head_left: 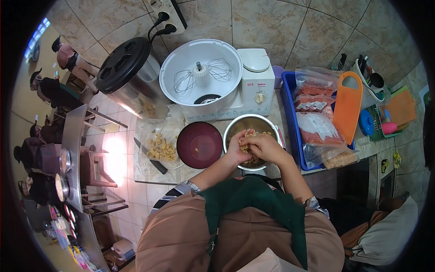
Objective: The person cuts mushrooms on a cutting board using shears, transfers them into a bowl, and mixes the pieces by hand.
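My left hand (pixel 234 152) is cupped over a steel bowl (pixel 227 130), its fingers curled around a clump of pale tan pieces (pixel 245 146). My right hand (pixel 268 149) presses its fingers into that clump from the right. More such pieces lie in the bowl beneath; whether they are garlic cloves or something else I cannot tell. To the left, touching or nearly touching the bowl, stands a maroon bowl (pixel 199 132) with a small bit inside. Farther left lie a clear bag of yellowish pieces (pixel 162 147) and a knife with a black handle (pixel 158 167).
Behind the bowls are a white Bosch mixer (pixel 254 86) with whisks in its bowl and a tall black-lidded container (pixel 124 63). On the right, a blue crate (pixel 290 113) holds packs of reddish meat and an orange cutting board (pixel 348 106). Another person (pixel 385 231) is close by, lower right.
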Tool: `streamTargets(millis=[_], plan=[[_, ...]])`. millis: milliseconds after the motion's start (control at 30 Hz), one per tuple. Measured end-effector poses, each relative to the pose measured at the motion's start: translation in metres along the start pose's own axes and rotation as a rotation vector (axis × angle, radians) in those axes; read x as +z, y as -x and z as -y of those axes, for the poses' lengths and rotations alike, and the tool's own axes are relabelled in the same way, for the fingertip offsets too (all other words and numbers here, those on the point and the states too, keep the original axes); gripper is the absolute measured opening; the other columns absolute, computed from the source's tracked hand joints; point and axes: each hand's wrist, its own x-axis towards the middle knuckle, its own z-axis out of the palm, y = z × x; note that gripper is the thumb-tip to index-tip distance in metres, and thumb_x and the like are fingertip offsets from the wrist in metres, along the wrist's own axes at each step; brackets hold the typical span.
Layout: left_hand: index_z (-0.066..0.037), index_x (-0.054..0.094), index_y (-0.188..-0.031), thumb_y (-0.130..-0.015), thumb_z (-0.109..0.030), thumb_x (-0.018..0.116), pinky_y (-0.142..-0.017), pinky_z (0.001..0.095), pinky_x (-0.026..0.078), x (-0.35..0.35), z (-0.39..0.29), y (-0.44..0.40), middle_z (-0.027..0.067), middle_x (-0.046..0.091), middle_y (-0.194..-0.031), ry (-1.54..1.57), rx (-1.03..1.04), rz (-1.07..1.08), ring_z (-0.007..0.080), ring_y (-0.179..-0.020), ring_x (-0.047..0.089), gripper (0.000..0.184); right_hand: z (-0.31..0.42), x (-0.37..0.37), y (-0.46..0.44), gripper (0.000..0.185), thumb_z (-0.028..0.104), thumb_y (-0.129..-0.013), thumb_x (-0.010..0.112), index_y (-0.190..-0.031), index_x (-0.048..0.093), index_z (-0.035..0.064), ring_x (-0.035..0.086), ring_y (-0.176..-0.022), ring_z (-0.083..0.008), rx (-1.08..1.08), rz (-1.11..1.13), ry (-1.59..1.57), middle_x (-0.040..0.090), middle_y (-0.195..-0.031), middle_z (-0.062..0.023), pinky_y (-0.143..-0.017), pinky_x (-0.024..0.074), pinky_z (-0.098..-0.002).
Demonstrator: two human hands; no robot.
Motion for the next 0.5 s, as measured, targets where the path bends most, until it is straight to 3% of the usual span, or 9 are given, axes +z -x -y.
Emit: streamTargets(millis=[100, 167, 300, 367, 500], plan=[[-0.01, 0.059, -0.084, -0.082, -0.028, 0.046, -0.08, 0.0413, 0.043, -0.002, 0.001, -0.004, 0.0063, 0.06, -0.088, -0.007, 0.004, -0.012, 0.0226, -0.086, 0.056, 0.022, 0.005, -0.005, -0.001, 0.018, 0.005, -0.07, 0.054, -0.087, 0.061, 0.0067, 0.057, -0.077, -0.0305, 0.03, 0.012, 0.074, 0.059, -0.081, -0.0135, -0.07, 0.0443, -0.0363], [-0.011, 0.059, -0.084, -0.082, -0.028, 0.046, -0.079, 0.0419, 0.043, 0.001, 0.001, -0.001, 0.0063, 0.059, -0.089, -0.02, 0.011, -0.021, 0.0232, -0.087, 0.056, 0.022, 0.0, -0.006, -0.001, 0.016, 0.004, -0.071, 0.055, -0.086, 0.061, 0.0061, 0.057, -0.073, -0.0305, -0.087, -0.063, 0.066, 0.059, -0.079, -0.0134, -0.066, 0.045, -0.0349], [-0.011, 0.058, -0.087, -0.082, -0.029, 0.045, -0.081, 0.0427, 0.041, 0.001, -0.001, 0.006, 0.0085, 0.058, -0.096, 0.031, -0.018, -0.013, 0.0245, -0.091, 0.054, 0.022, 0.006, -0.013, 0.005, 0.016, 0.003, -0.072, 0.053, -0.086, 0.06, 0.005, 0.059, -0.071, -0.0265, -0.011, -0.119, -0.024, 0.059, -0.075, -0.0121, -0.066, 0.0448, -0.0333], [-0.012, 0.057, -0.086, -0.081, -0.028, 0.046, -0.079, 0.0409, 0.042, -0.006, -0.004, 0.006, 0.0082, 0.058, -0.094, 0.1, -0.028, 0.019, 0.0238, -0.089, 0.054, 0.02, 0.009, -0.021, 0.008, 0.017, 0.001, -0.073, 0.05, -0.087, 0.06, 0.0039, 0.058, -0.072, -0.0205, 0.275, -0.052, -0.262, 0.058, -0.073, -0.0103, -0.066, 0.044, -0.0299], [-0.013, 0.056, -0.082, -0.08, -0.028, 0.047, -0.072, 0.0376, 0.043, -0.002, -0.009, 0.015, 0.0066, 0.058, -0.089, 0.149, -0.006, 0.012, 0.0216, -0.083, 0.054, 0.017, -0.018, -0.016, 0.02, 0.026, 0.002, -0.072, 0.044, -0.091, 0.061, 0.0041, 0.054, -0.072, -0.0173, 0.396, -0.059, -0.24, 0.058, -0.076, -0.0114, -0.066, 0.0426, -0.0264]])
